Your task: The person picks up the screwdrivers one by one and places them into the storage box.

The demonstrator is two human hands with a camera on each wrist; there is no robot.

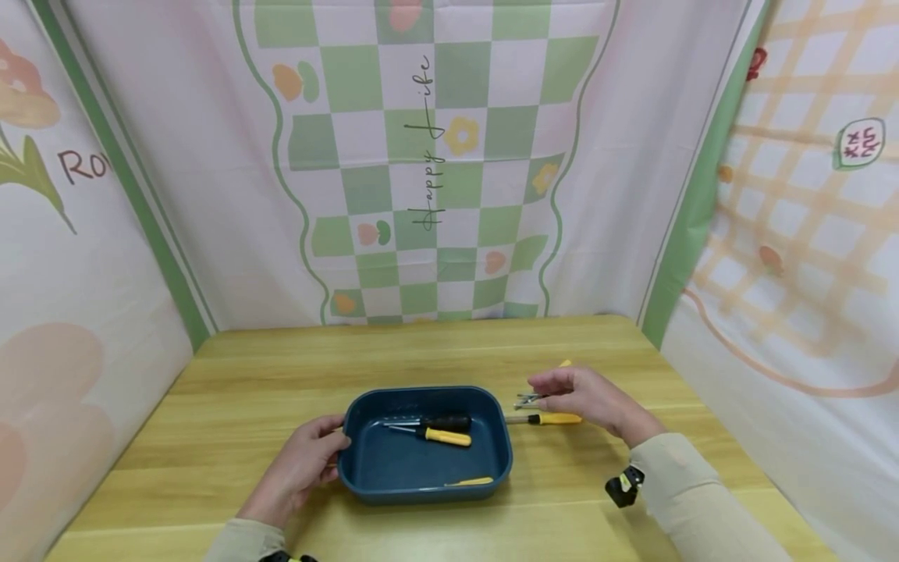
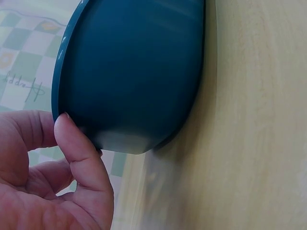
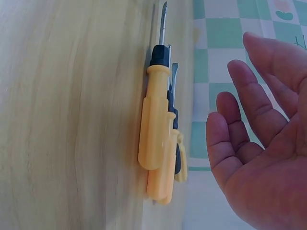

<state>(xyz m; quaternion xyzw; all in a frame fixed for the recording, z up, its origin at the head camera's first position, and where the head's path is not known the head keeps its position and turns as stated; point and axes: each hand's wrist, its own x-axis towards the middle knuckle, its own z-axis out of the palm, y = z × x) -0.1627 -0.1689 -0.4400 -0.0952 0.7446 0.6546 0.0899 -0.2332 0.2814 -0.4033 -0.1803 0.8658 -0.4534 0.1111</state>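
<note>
Pale sleeves (image 1: 702, 503) occupy the foreground; the left grip (image 1: 303, 462) pinches the left end of a blue tray (image 1: 393, 472), which stands on the wooden bench (image 1: 232, 414) and contains a black-handled screwdriver (image 1: 453, 423) and two yellow-handled tools (image 1: 449, 438). The right grip (image 1: 595, 398), fingers relaxed and holding nothing, hovers near yellow-handled screwdrivers (image 3: 156, 120) lying on the bench beside the tray.
</note>
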